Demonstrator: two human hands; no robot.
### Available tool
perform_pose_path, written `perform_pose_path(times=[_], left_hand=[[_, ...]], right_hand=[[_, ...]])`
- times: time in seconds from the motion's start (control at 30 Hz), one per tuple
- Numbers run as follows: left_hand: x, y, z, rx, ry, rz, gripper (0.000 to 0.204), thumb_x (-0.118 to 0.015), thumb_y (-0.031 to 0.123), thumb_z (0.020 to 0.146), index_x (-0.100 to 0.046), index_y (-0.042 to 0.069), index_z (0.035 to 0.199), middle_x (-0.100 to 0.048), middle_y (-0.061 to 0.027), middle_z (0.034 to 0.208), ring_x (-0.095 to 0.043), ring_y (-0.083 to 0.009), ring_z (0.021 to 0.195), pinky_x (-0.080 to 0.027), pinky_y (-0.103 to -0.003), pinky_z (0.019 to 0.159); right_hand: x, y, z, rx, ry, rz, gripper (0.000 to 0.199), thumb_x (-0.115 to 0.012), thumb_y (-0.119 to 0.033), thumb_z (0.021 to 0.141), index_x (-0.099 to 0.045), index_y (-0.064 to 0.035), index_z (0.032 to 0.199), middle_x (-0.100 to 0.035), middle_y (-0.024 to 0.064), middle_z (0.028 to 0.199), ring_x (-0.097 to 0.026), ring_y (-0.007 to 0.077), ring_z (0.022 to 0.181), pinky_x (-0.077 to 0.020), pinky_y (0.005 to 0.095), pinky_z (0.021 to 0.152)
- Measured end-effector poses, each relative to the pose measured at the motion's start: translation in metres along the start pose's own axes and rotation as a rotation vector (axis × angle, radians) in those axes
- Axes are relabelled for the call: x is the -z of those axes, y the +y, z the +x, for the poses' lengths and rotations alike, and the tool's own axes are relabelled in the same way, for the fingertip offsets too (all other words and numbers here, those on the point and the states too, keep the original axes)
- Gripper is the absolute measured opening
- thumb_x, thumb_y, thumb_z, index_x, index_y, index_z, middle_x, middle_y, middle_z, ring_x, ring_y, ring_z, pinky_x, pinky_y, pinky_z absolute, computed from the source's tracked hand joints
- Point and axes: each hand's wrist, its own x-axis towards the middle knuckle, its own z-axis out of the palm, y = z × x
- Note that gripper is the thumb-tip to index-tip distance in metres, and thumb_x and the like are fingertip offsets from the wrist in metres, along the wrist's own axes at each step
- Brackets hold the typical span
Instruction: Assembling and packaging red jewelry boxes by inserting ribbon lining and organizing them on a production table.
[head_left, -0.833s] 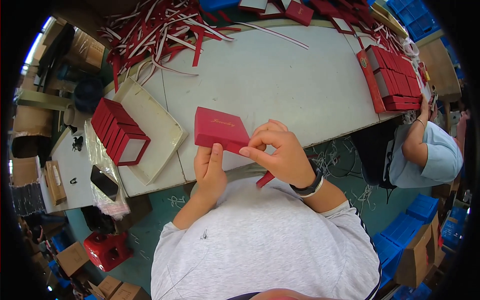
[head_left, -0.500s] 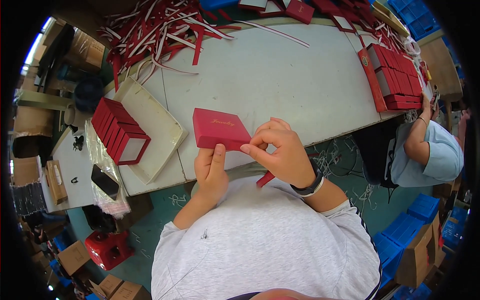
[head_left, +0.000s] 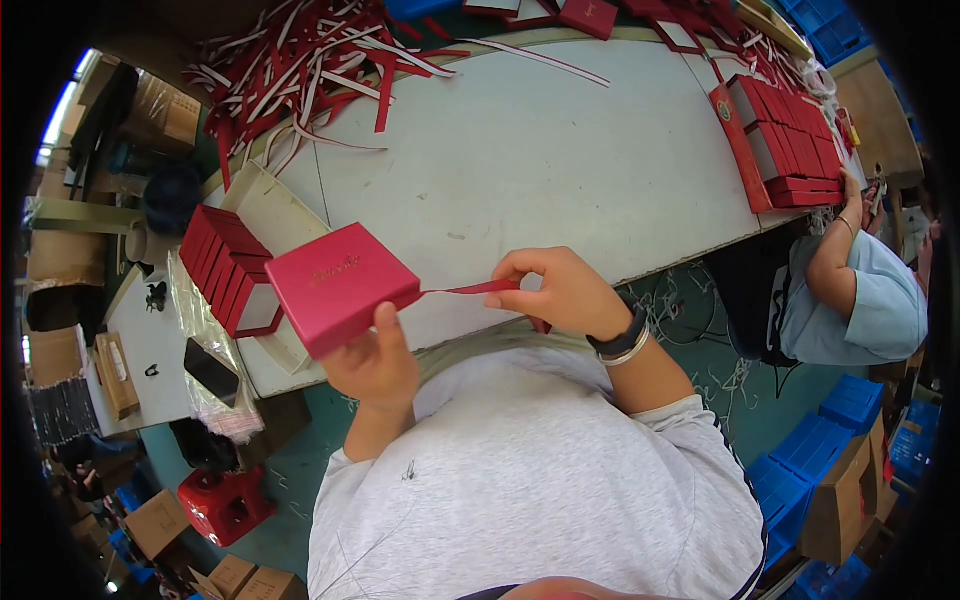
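My left hand grips a flat red gift box from below, thumb against its near side. Gold lettering marks the lid. From the box's right side a narrow red strip runs out, pulled nearly straight. Its other part is pinched between thumb and fingers of my right hand, and a short red end hangs below that hand. Where the strip meets the box, I cannot tell how it is fixed. Behind and left of the box, a row of similar red boxes stands beside a shallow cream tray.
Red and white strips lie heaped at the table's far left. Stacked red boxes stand at the right, near a co-worker's arm. A phone rests on clear plastic at left. A red stool and blue crates are on the floor.
My left hand has moved left with the box, turning its lid more toward view. My right hand stays right, so the strip now stretches across a gap between them.
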Motion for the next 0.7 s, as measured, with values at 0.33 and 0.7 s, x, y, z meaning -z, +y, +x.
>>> perform_pose_path(times=[0.33, 0.7], left_hand=[[0.033, -0.001, 0.038, 0.27, 0.048, -0.111, 0.029, -0.059, -0.003, 0.086, -0.053, -0.004, 0.114, -0.064, -0.0082, 0.098, -0.058, -0.0109, 0.086, -0.044, -0.025, 0.081], [0.046, 0.0, 0.036, 0.338, -0.007, -0.206, 0.025, -0.057, -0.001, 0.087, -0.053, -0.005, 0.112, -0.063, -0.0102, 0.1, -0.059, -0.0141, 0.089, -0.047, -0.028, 0.083]], right_hand=[[0.009, 0.014, -0.005, 0.433, -0.235, 0.283, 0.015, -0.071, -0.01, 0.081, -0.057, -0.0068, 0.077, -0.058, 0.0004, 0.08, -0.052, 0.0121, 0.087, -0.0424, 0.0297, 0.08], [0.015, 0.003, -0.02, -0.016, -0.062, 0.066, 0.014, -0.071, -0.013, 0.083, -0.064, -0.0009, 0.085, -0.057, -0.0019, 0.071, -0.051, 0.0053, 0.068, -0.0421, 0.0214, 0.062]])
